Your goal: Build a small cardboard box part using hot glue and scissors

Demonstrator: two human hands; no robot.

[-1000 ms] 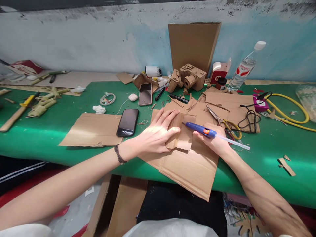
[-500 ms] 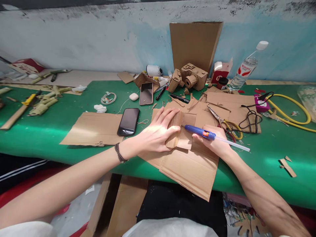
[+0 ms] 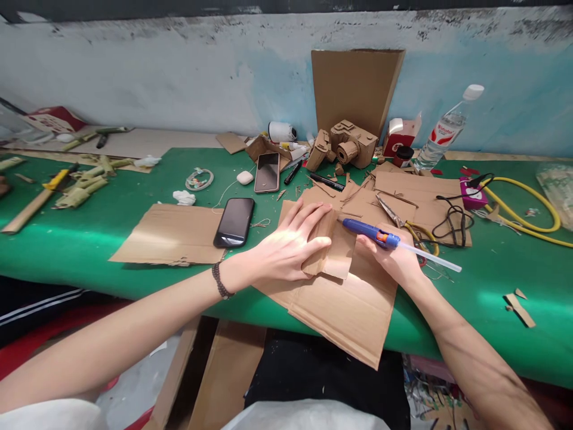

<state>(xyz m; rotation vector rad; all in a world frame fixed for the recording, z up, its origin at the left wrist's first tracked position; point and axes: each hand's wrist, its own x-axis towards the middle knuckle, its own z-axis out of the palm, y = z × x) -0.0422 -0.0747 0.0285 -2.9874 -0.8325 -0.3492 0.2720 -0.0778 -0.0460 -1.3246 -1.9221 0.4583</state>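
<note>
the small folded cardboard piece [image 3: 339,261] lies partly under the fingers of the left hand [image 3: 286,248], which are spread across its top and press it down, the thumb set apart on the near side. the fingers of the right hand [image 3: 400,260] are closed around a blue glue gun [image 3: 366,230], its tip just beyond the left fingertips, beside the piece; whether it touches cannot be told. a clear glue stick [image 3: 436,258] sticks out behind the right fingers.

the step in hand looks like setting the glue tip to the piece's raised edge. as a judgement, the next move calls for a steady left press and a fine, slow pull of the tip along that seam, skin clear of the nozzle.

below both sets of fingers spreads a larger cardboard sheet [image 3: 344,316], overhanging the front of the green bench [image 3: 483,269]. scissors [image 3: 388,208] lie just past the right fingers. beyond the left fingers, toward the wall, stands a cardboard camera [image 3: 356,144]; a dark phone [image 3: 234,222] rests to their left.
</note>
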